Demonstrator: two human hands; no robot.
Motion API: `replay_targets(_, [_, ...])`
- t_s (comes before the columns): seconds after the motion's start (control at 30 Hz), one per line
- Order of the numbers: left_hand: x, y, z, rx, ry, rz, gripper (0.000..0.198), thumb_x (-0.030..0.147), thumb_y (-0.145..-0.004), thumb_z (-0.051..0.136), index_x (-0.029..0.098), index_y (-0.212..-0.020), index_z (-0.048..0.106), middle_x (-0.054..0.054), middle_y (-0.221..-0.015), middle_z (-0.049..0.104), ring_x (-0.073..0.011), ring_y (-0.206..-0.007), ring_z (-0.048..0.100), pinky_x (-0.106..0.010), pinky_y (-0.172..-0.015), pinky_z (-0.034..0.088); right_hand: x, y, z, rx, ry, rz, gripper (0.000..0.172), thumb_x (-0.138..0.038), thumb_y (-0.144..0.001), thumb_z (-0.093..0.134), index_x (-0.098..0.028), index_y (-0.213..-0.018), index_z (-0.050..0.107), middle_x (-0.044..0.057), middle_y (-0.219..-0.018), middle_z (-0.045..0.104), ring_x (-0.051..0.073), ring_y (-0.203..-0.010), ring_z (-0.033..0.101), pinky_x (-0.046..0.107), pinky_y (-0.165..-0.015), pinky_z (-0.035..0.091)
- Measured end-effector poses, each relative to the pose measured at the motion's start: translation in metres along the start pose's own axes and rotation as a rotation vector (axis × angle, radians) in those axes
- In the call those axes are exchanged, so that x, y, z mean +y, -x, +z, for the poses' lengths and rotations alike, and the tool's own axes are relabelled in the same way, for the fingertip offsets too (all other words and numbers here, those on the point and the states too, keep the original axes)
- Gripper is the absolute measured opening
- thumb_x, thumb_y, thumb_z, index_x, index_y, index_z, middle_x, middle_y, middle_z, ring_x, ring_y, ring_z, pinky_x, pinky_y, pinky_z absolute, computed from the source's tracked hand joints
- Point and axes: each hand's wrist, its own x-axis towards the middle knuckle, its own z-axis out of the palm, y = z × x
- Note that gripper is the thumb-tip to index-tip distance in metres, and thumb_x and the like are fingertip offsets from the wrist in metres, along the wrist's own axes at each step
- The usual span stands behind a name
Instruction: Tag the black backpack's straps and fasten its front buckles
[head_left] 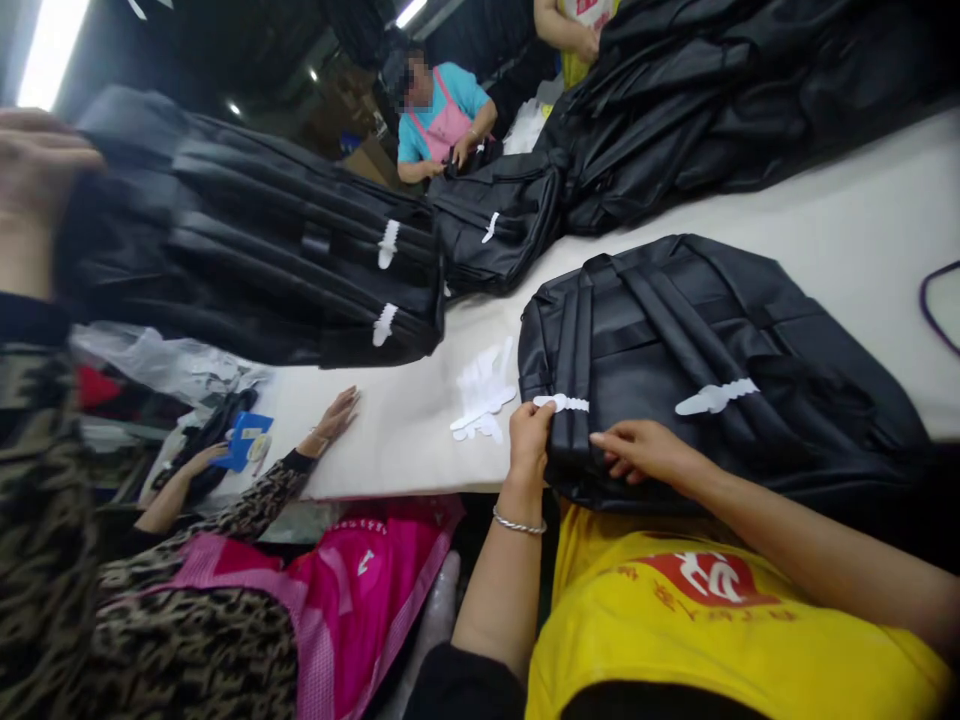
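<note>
As our left hand (529,435) pinches the white strip (562,403) on the backpack (712,340) at the table (405,440) edge, our open right hand (645,450) steadies it; next, probably, careful wrapping

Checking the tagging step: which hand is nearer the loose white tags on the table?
Left. The left hand pinches the backpack at its edge, just right of the tags. The right hand rests farther right on the backpack, apart from them.
</note>
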Motion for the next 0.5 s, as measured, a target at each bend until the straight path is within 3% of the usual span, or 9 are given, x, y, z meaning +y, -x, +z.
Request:
replay_targets(0.07, [0.004, 0.002, 0.003, -0.023, -0.013, 0.077, 0.02, 0.031, -0.06, 0.059, 0.013, -0.057, 0.05, 0.007, -0.049, 0.041, -0.0047, -0.049, 0.036, -0.019, -0.051, 0.031, 0.001, 0.015, 0.008, -0.12, -0.133, 0.036, 0.035, -0.046, -0.071, 0.055, -0.012, -0.08, 0.056, 0.011, -0.079, 0.063, 0.015, -0.061, 0.061, 0.019, -0.043, 0.046])
replay_targets(0.13, [0.005, 0.001, 0.006, -0.017, -0.09, 0.154, 0.018, 0.029, -0.061, 0.058, 0.014, -0.057, 0.05, 0.006, -0.051, 0.042, -0.005, -0.05, 0.037, -0.019, -0.052, 0.031, 0.001, 0.023, 0.015, -0.16, -0.28, 0.038, 0.036, -0.045, -0.07, 0.057, -0.012, -0.083, 0.056, 0.011, -0.083, 0.063, 0.014, -0.064, 0.061, 0.019, -0.046, 0.048])
replay_targets(0.3, [-0.007, -0.004, 0.01, 0.023, -0.21, 0.184, 0.017, 0.028, -0.061, 0.058, 0.015, -0.055, 0.048, 0.006, -0.051, 0.043, -0.0061, -0.052, 0.037, -0.02, -0.053, 0.03, 0.008, 0.021, 0.026, -0.139, -0.534, 0.057, 0.025, -0.035, -0.069, 0.061, -0.011, -0.073, 0.055, 0.006, -0.066, 0.062, 0.008, -0.049, 0.056, 0.015, -0.041, 0.044])
replay_targets(0.5, [-0.02, -0.002, 0.012, 0.069, -0.22, 0.169, 0.02, 0.027, -0.06, 0.058, 0.016, -0.051, 0.045, 0.007, -0.05, 0.04, -0.0064, -0.051, 0.036, -0.02, -0.053, 0.031, 0.017, 0.018, 0.028, -0.049, -0.549, 0.094, 0.019, -0.03, -0.07, 0.059, -0.012, -0.067, 0.052, 0.004, -0.057, 0.06, 0.007, -0.041, 0.052, 0.015, -0.035, 0.04])
